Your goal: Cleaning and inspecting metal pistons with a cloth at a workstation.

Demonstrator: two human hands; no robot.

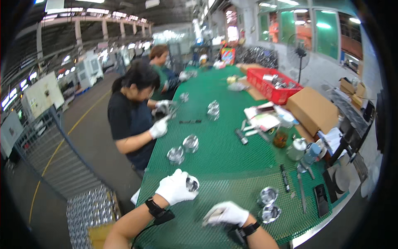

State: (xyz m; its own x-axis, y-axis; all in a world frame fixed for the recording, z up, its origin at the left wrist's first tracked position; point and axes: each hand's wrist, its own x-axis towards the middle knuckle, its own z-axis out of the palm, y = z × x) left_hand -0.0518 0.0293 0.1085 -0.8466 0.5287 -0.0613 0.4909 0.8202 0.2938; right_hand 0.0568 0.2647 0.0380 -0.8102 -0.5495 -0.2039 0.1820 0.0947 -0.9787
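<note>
A white-gloved left hand, my left hand (176, 189), is closed round a small shiny round metal part (191, 183), its bright rim facing right. My right hand (226, 213), also gloved in white, hovers over the green mesh table mat (224, 159) with its fingers stretched to the left; nothing shows in them. To its right stand two shiny metal parts, a rear one (268, 195) and a front one (271, 213), touching or nearly so. Beyond my left hand lie two more metal parts, one (175, 155) nearer and the other (190, 143) farther.
On the right edge lie a black phone (321, 200), a black marker-like tool (285, 177), a file (302, 193), bottles and a jar (281, 137). A red crate (273, 85) and cardboard box (313, 110) stand farther back. Two gloved co-workers (132, 112) work along the left side.
</note>
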